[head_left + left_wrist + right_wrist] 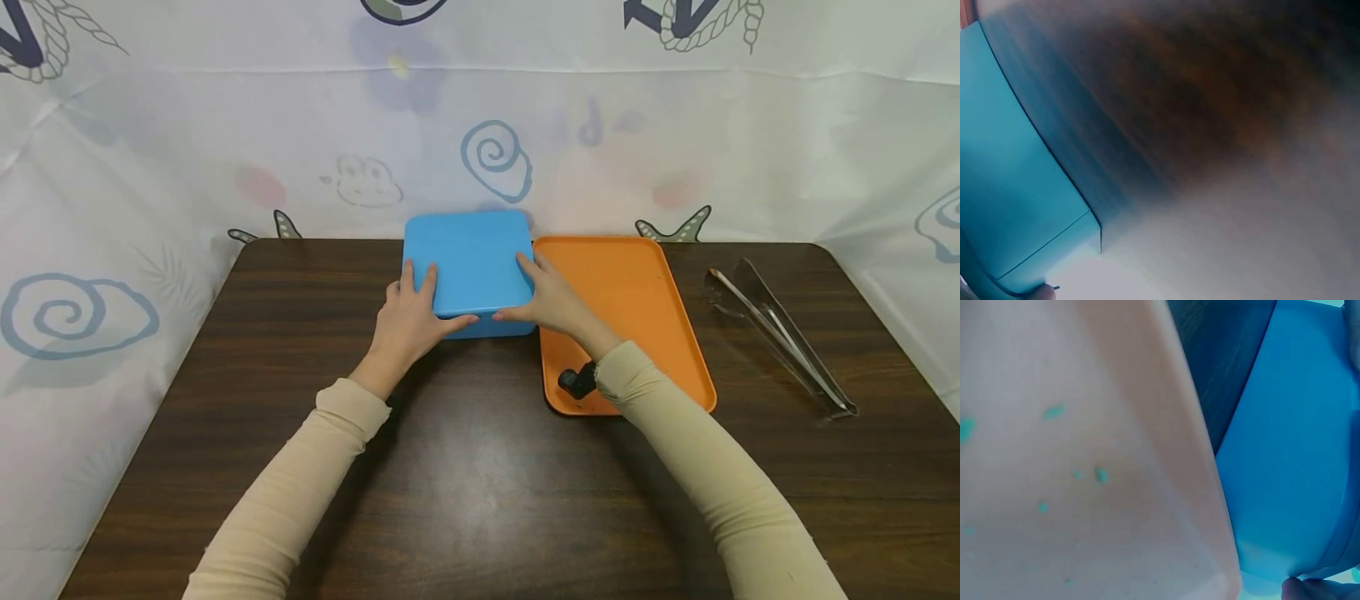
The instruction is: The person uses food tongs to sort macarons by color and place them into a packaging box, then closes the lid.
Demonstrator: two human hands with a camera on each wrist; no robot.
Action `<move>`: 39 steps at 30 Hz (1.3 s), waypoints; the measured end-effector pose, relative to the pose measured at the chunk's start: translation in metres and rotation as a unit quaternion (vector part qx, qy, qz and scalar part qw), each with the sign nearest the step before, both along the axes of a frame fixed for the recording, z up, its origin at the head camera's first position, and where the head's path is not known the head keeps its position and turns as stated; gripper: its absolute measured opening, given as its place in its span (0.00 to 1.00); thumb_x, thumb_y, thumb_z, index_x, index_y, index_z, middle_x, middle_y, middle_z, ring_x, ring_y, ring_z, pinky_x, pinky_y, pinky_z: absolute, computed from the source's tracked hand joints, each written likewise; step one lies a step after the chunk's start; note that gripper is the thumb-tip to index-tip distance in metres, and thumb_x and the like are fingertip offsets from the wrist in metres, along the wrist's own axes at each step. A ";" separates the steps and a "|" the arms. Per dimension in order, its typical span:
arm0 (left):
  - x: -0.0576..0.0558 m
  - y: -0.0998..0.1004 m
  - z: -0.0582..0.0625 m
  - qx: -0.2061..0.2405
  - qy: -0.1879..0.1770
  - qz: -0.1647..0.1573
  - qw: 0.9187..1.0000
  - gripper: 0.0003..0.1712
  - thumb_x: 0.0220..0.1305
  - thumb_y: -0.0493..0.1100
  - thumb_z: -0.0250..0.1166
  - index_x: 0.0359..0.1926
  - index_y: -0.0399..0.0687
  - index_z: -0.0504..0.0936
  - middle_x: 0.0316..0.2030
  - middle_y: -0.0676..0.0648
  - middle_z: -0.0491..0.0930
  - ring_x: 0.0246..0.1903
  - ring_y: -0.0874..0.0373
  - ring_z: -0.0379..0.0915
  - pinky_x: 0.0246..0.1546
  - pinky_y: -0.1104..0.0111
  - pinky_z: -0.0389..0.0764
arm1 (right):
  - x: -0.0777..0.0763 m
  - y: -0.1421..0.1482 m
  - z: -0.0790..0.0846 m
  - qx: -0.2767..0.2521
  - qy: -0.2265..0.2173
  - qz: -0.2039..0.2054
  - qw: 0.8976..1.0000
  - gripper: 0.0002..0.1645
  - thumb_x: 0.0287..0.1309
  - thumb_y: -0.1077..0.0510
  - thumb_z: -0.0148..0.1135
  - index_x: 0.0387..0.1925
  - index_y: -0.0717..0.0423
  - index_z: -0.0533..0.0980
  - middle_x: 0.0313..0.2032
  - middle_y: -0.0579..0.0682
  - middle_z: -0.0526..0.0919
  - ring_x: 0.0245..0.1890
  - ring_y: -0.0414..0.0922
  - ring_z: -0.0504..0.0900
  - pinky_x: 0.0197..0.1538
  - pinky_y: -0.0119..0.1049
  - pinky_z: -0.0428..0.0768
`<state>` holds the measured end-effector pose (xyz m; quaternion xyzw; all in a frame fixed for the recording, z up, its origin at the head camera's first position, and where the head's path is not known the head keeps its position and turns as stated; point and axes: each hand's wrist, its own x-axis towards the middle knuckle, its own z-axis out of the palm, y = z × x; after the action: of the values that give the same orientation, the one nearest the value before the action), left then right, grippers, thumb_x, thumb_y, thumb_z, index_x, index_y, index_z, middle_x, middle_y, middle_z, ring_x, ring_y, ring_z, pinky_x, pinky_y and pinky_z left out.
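A blue box (pixel 491 330) with a flat blue lid (pixel 480 258) stands near the table's far edge. My left hand (pixel 408 321) rests on the lid's left front part, fingers spread and thumb along the front edge. At the right front corner, my right hand (pixel 551 300) touches the lid, its thumb also at the front edge. The two thumb tips lie close together. In the left wrist view, the box's side (pixel 1016 144) fills the left, with a fingertip at its rim. The right wrist view shows the box's other side (pixel 1285 444) and fingertips at its edge.
An orange tray (pixel 622 292) stands directly right of the box; small specks dot it in the right wrist view. A black object (pixel 577 381) shows by my right cuff, over the tray. Metal tongs (pixel 787 342) lie farther right on the dark wooden table (pixel 465 467).
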<state>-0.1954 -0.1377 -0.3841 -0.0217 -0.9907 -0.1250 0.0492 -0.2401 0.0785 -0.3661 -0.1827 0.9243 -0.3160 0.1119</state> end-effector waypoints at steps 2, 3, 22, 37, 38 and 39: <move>0.000 0.000 -0.001 0.004 0.006 -0.001 1.000 0.61 0.49 0.76 0.59 0.74 0.46 0.51 0.73 0.32 0.43 0.65 0.31 0.56 0.48 0.46 0.78 | -0.001 0.000 0.000 0.000 0.001 0.002 1.000 0.65 0.47 0.41 0.71 0.74 0.57 0.43 0.74 0.63 0.42 0.71 0.60 0.54 0.68 0.54 0.63; 0.000 0.000 -0.001 0.005 0.008 -0.001 1.000 0.61 0.49 0.76 0.59 0.74 0.46 0.51 0.73 0.32 0.43 0.65 0.31 0.56 0.48 0.46 0.78 | -0.001 0.000 0.000 -0.001 0.001 0.003 1.000 0.65 0.47 0.41 0.71 0.74 0.57 0.43 0.74 0.62 0.42 0.71 0.60 0.54 0.68 0.54 0.63; -0.001 0.000 -0.001 0.009 0.004 -0.003 1.000 0.61 0.51 0.75 0.59 0.75 0.46 0.48 0.73 0.32 0.40 0.68 0.35 0.51 0.47 0.48 0.79 | -0.001 0.004 0.000 -0.012 -0.007 0.005 1.000 0.62 0.50 0.42 0.68 0.74 0.58 0.42 0.74 0.63 0.40 0.72 0.61 0.51 0.69 0.56 0.61; -0.010 -0.007 0.012 0.139 -0.043 0.031 0.989 0.36 0.71 0.63 0.34 0.74 0.53 0.52 0.74 0.35 0.37 0.69 0.32 0.50 0.58 0.40 0.66 | -0.002 0.006 0.004 -0.003 -0.028 0.005 1.000 0.52 0.61 0.37 0.55 0.75 0.54 0.43 0.75 0.60 0.40 0.74 0.59 0.47 0.71 0.57 0.55; -0.012 -0.008 0.014 0.145 -0.045 0.037 0.988 0.35 0.72 0.61 0.33 0.74 0.52 0.52 0.74 0.34 0.38 0.68 0.32 0.51 0.60 0.40 0.64 | -0.003 0.006 0.004 -0.003 -0.029 0.005 1.000 0.52 0.62 0.37 0.53 0.75 0.54 0.43 0.75 0.60 0.40 0.74 0.59 0.46 0.71 0.57 0.55; -0.013 -0.007 0.014 0.146 -0.046 0.040 0.987 0.34 0.73 0.58 0.32 0.74 0.51 0.51 0.74 0.34 0.38 0.67 0.31 0.53 0.61 0.40 0.64 | -0.003 0.006 0.004 -0.003 -0.029 0.005 1.000 0.51 0.62 0.37 0.52 0.75 0.54 0.43 0.75 0.60 0.40 0.74 0.58 0.46 0.71 0.57 0.54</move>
<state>-0.2083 -0.1452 -0.3699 0.0306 -0.9631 -0.2672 0.0108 -0.2429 0.0846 -0.3625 -0.1787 0.9188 -0.3232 0.1397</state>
